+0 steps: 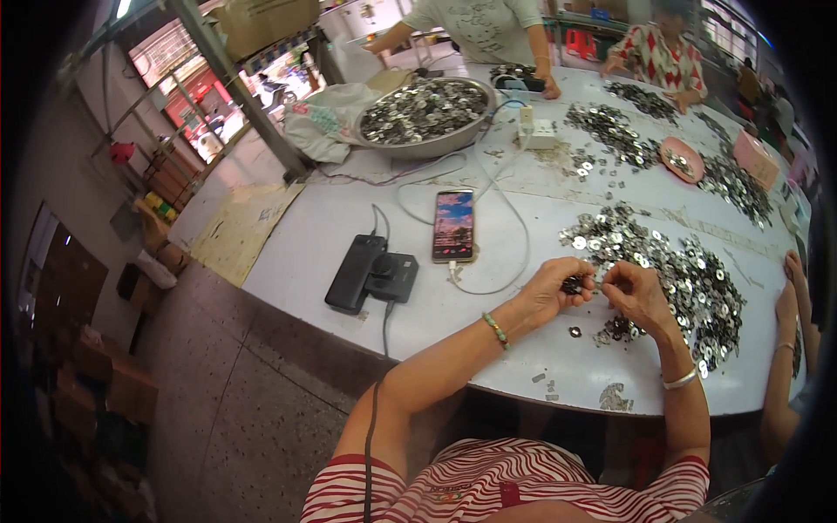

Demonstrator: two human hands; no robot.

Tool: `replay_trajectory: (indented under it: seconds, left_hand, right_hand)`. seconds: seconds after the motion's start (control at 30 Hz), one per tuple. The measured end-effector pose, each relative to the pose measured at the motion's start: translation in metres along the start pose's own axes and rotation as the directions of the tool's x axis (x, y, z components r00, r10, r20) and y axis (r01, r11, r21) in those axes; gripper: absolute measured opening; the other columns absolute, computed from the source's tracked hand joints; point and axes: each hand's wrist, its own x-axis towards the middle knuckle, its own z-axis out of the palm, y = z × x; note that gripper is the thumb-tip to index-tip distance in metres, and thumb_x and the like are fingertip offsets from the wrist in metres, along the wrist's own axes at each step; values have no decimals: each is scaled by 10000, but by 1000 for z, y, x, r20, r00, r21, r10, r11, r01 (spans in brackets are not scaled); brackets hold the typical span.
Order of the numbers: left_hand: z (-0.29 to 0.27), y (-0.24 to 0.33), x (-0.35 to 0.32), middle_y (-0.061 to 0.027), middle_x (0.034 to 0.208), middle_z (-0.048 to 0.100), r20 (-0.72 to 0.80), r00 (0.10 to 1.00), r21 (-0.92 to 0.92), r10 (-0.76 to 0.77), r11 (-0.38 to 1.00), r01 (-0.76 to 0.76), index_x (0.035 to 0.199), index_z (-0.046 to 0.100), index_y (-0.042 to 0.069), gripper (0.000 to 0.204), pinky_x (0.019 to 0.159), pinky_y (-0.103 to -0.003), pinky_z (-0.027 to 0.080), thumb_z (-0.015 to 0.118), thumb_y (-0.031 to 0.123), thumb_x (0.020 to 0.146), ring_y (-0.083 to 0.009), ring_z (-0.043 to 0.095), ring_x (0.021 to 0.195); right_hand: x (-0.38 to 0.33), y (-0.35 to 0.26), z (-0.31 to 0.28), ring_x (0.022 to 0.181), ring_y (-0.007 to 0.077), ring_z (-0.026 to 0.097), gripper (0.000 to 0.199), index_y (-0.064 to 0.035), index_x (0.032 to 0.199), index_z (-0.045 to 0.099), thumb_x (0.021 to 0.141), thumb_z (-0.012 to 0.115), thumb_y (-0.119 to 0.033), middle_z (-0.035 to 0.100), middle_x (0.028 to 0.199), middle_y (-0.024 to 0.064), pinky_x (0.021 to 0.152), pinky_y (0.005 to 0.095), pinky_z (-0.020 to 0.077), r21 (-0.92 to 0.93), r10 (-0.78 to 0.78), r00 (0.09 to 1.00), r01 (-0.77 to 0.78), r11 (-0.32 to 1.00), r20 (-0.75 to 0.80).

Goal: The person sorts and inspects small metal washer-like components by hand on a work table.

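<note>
My left hand [558,289] is closed round a few small dark metal pieces [572,285]. Close beside it, on the right, my right hand [639,296] has thumb and fingers drawn together in a pinch; whatever is between them is too small to make out. Both hands are just above the white table, at the near-left side of a wide heap of shiny ring-like metal pieces [702,283]. One loose metal piece [575,332] lies below my left hand, and a small dark cluster [617,329] sits under my right hand.
A phone [453,227] on a cable and black box-shaped devices [370,272] lie left of my hands. Farther back stand a big metal basin [418,150] of pieces, a white power block [537,134] and a pink dish [682,160]. Other people work around the table [314,231].
</note>
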Motion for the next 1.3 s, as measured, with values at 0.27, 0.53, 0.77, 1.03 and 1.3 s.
replay_trajectory:
  seconds: [0.27,0.53,0.77,1.03,1.3]
  left_hand:
    - [-2,2,1,-84,817,614,-12,1000,-8,7,1000,-7,940,605,27,192,554,-221,510,602,197,852,-172,608,677]
    - [7,5,0,-59,818,597,-15,1000,50,0,999,1,960,597,35,187,576,-233,489,579,203,879,-159,584,696]
    - [16,3,-7,-58,813,582,6,999,95,-36,995,35,929,598,37,172,566,-232,450,603,198,869,-143,560,684]
    - [17,2,-8,-67,821,586,22,999,91,-39,995,37,919,599,28,165,566,-233,450,621,182,861,-149,564,690]
    - [10,2,-3,-66,816,586,-11,999,90,-31,995,32,898,600,27,147,567,-229,454,612,170,867,-149,565,686]
  right_hand:
    - [5,18,-2,556,136,575,89,-4,777,613,749,615,-89,607,630,75,530,284,464,-134,-156,988,153,979,-13]
    - [2,11,-11,570,97,583,75,10,803,589,780,597,-61,617,690,46,509,245,459,22,-76,996,77,997,-52]
    - [3,12,-7,595,104,595,113,-2,839,593,814,603,-112,628,735,37,512,237,470,236,-7,999,-2,972,38]
    - [1,9,-7,597,104,605,117,-1,845,602,805,600,-111,639,725,48,527,246,485,196,-20,997,5,981,71]
    - [3,10,-5,579,105,593,107,1,829,589,813,590,-104,625,711,49,512,251,473,181,-41,996,27,983,74]
